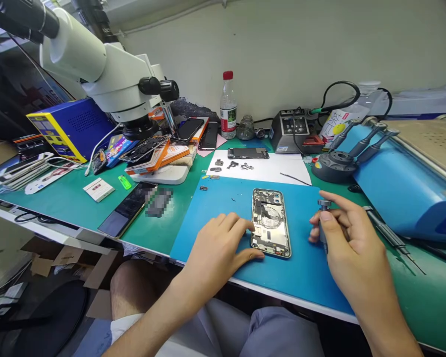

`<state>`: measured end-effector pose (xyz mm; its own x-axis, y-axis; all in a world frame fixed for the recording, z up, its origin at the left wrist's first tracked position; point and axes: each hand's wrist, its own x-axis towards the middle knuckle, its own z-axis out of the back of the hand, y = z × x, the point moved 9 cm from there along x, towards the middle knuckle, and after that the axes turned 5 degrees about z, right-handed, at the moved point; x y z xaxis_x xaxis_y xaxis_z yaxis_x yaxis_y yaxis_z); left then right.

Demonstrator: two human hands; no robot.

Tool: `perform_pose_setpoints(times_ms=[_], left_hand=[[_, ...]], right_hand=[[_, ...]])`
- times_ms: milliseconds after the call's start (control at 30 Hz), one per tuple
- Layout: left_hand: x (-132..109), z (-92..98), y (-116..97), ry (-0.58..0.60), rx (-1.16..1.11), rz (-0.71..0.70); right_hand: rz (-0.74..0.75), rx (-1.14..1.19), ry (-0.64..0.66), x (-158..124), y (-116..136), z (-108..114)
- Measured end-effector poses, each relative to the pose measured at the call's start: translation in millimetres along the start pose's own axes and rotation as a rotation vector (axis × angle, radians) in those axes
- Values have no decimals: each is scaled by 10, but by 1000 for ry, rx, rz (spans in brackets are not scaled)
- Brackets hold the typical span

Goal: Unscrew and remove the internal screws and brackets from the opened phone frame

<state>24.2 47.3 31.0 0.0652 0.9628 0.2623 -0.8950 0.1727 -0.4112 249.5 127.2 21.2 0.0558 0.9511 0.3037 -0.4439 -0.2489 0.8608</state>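
Note:
An opened phone body (pixel 270 223) lies on the blue mat (pixel 223 203), its inner parts showing. My left hand (pixel 223 243) rests on the mat at the phone's left edge, fingers apart, with the fingertips touching or very near its lower left side. To the right of the phone, my right hand (pixel 351 235) holds a grey screwdriver (pixel 324 218) upright between thumb and fingers, its lower end partly hidden by the hand. Small removed parts (pixel 234 164) and a dark phone screen (pixel 248 153) lie on white paper (pixel 275 171) behind the mat.
A microscope (pixel 115 84) stands at the back left over stacked phones and boxes. A bottle (pixel 228 106) is near the wall. On the right are a round tool holder (pixel 334 166), a blue machine (pixel 405 188) and another screwdriver (pixel 388 233). A dark phone (pixel 126 210) lies left.

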Motion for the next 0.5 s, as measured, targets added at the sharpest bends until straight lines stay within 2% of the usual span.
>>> perform_pose_setpoints(times_ms=[267,500], left_hand=[[-71,5,-5,28,13,-44],[-57,-5,161,39,-210,118]], right_hand=[[4,-32,-29,-11,73,19],[77,-66,-44,-8,78,16]])
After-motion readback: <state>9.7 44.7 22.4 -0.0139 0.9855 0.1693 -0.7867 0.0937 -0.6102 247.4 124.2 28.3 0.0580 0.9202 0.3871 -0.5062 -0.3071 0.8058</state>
